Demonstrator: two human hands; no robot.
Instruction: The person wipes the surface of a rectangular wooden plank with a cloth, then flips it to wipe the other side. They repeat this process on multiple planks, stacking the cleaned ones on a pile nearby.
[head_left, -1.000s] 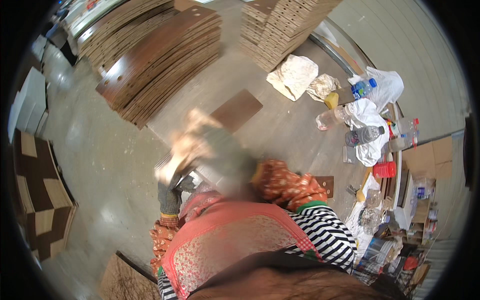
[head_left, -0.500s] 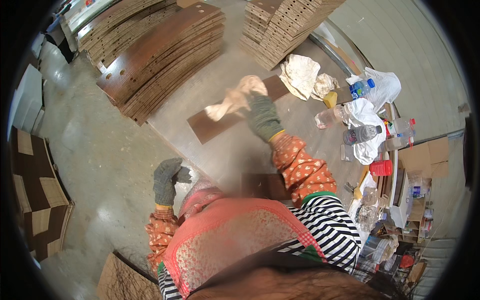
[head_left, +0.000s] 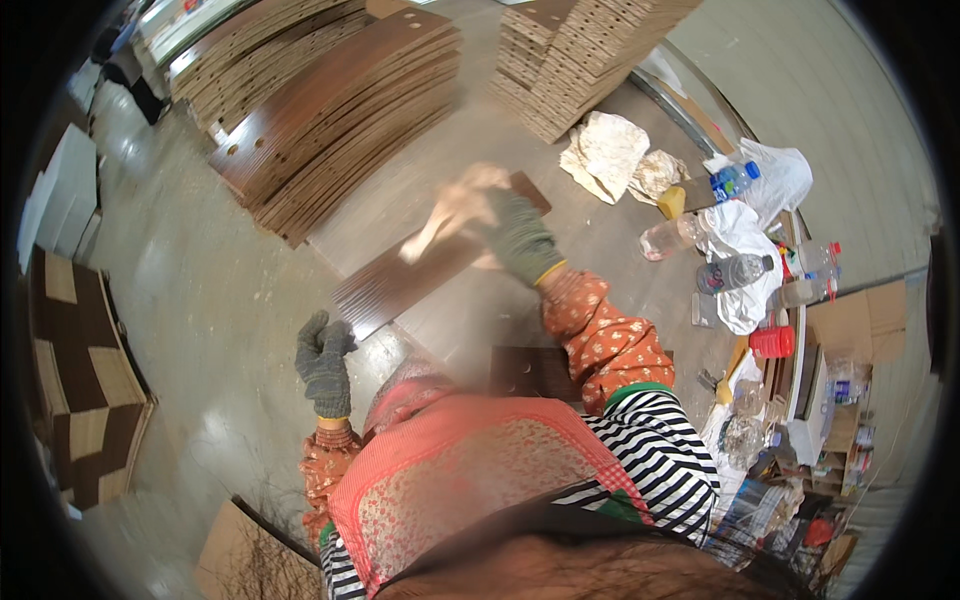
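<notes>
My right hand (head_left: 515,232), in a grey-green knitted glove, is closed on a beige cloth (head_left: 450,215) that is smeared by motion. The cloth lies across a narrow dark brown board (head_left: 405,283) on the work table (head_left: 625,285). This board's near left end reaches out past the table's edge. Beside that end, over the floor, my left hand (head_left: 325,368) wears a grey glove; its fingers are bent but apart, with nothing seen in them. Another dark brown board (head_left: 535,372) rests near my body, partly covered by my right sleeve.
Stacks of brown boards (head_left: 345,120) and pale-edged boards (head_left: 570,65) stand at the far side. To the right are crumpled cloths (head_left: 605,155), a yellow block (head_left: 671,203), plastic bottles (head_left: 735,272) and a red-lidded jar (head_left: 772,342). A person (head_left: 130,75) stands far left.
The narrow board has slid toward the lower left, its end now past the table's edge. My right hand and the cloth have shifted slightly left; my left hand's fingers have turned upward.
</notes>
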